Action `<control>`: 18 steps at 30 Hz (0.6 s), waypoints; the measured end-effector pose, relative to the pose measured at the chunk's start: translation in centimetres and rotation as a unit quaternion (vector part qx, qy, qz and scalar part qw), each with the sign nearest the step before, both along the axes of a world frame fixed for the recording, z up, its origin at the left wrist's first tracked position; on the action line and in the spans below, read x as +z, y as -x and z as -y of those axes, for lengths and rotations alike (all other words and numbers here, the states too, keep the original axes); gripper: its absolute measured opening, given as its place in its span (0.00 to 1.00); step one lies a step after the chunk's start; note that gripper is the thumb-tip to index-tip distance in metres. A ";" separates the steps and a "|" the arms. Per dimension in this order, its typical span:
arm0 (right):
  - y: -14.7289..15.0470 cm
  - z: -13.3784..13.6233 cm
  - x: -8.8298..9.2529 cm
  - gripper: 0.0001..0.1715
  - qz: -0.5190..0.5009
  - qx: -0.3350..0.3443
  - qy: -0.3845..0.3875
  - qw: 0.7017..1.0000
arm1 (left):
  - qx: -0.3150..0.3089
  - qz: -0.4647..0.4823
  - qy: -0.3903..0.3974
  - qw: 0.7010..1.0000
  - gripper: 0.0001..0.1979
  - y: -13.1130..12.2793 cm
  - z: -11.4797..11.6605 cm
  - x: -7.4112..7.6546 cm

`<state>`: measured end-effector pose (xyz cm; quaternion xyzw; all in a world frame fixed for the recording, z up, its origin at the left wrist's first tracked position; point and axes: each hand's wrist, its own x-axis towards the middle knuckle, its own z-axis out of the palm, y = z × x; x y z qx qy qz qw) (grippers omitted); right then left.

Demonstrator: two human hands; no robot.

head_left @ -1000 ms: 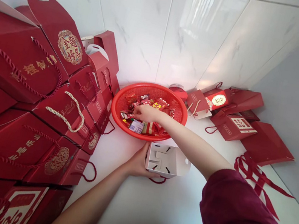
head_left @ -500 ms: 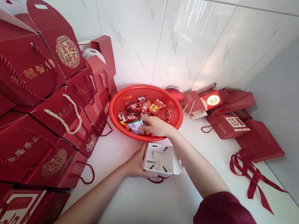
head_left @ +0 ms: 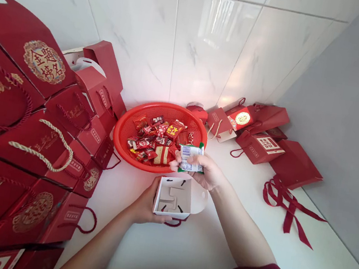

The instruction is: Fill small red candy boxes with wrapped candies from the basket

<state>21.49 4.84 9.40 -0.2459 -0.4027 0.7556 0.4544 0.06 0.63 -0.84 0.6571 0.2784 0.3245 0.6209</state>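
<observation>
My left hand is wrapped round the left side of a small gift box. The box stands with its top flap out to the right, and its white inside shows nothing but folded card and dark cord ends. Between the fingers of my right hand is a snack packet, white with green edges and a barcode. This packet is held above the near right rim of a red plastic basket. Many red-wrapped sweets lie in the basket.
Stacked red gift boxes with rope handles fill the left side. More red boxes lie at the back right by the tiled wall. A dark red ribbon rests loose on the white table.
My right hand has lifted the packet out of the basket and brought it right and nearer, its barcode side now showing. My left hand still holds the box. The view has turned slightly right.
</observation>
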 end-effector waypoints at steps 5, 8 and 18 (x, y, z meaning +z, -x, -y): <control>-0.2 -0.1 0.6 0.12 -0.025 -0.005 -0.005 1.000 | -0.005 0.006 0.022 1.000 0.47 0.3 0.1 0.0; -0.3 0.1 0.9 0.17 -0.035 -0.007 -0.010 0.999 | -0.002 -0.003 0.015 1.000 0.48 0.4 0.0 0.1; -1.1 0.9 2.5 0.28 0.003 -0.007 0.004 1.000 | -0.007 -0.014 0.014 1.000 0.49 0.4 -0.1 0.4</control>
